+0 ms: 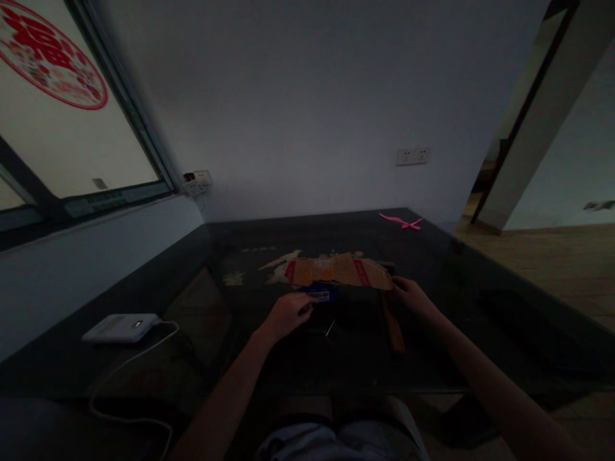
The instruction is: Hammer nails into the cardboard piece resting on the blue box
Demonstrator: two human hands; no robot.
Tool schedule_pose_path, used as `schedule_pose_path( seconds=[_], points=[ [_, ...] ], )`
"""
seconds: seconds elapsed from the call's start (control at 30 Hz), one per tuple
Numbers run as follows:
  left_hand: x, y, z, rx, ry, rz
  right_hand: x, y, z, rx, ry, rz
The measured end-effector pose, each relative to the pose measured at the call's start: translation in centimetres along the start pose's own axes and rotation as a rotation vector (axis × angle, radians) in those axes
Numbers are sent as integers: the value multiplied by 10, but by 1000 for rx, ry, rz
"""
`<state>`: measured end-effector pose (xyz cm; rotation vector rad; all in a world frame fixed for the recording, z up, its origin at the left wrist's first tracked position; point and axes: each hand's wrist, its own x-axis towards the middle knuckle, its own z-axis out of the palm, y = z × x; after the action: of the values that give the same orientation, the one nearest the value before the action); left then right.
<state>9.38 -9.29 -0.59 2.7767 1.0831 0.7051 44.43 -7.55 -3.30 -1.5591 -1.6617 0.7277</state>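
Note:
A flat strip of brown cardboard (324, 270) with red bands and an orange patch lies across the middle of the dark table. My right hand (407, 294) is closed on its right end. My left hand (287, 314) is closed at the left end of a small blue box (323, 293) with a white label, just below the strip's near edge. A wooden hammer handle (394, 325) points toward me beside my right hand; the tool's dark head is partly covered by the cardboard. Thin shiny metal pieces, perhaps nails (330, 328), lie near my left hand.
On the left of the dark glossy table (250, 371) rests a white power bank (122, 327) with a white cable (129, 362) trailing over the front edge. A pink ribbon (401, 221) lies at the back right. Behind stands a wall with sockets (412, 157).

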Motion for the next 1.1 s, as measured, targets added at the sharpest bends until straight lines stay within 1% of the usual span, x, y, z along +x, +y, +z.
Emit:
schedule_pose_path(
  seconds=[0.1,0.17,0.2,0.27,0.33,0.4,0.47,0.57,0.63,0.67,0.73,0.83,0.97,1.1],
  points=[
    [-2,8,-1,-61,73,86,1,2,0,-88,0,-21],
    [-4,15,-5,-122,160,96,1,3,1,-148,6,-27],
    [-4,18,-7,-154,221,73,1,4,2,-176,8,-27],
    [0,21,-16,-204,366,-23,0,6,4,-225,6,-23],
    [10,17,-26,-249,523,-139,0,7,7,-266,0,-17],
    [27,4,-34,-334,676,-216,-2,6,9,-309,-8,-10],
    [46,-15,-37,-479,761,-279,-3,5,9,-356,-13,1],
    [69,-43,-29,-655,828,-381,-5,1,10,-421,-20,17],
    [77,-53,-20,-687,869,-426,-5,-2,11,-458,-22,24],
    [78,-56,-15,-682,870,-428,-6,-3,12,-476,-20,27],
    [76,-56,-9,-650,845,-398,-6,-5,13,-514,-12,38],
    [71,-54,-5,-590,796,-349,-8,-6,16,-568,-1,60],
    [66,-57,-1,-559,780,-345,-10,-10,17,-622,-3,76],
    [67,-57,3,-534,758,-342,-12,-16,18,-655,-41,68]
  ],
)
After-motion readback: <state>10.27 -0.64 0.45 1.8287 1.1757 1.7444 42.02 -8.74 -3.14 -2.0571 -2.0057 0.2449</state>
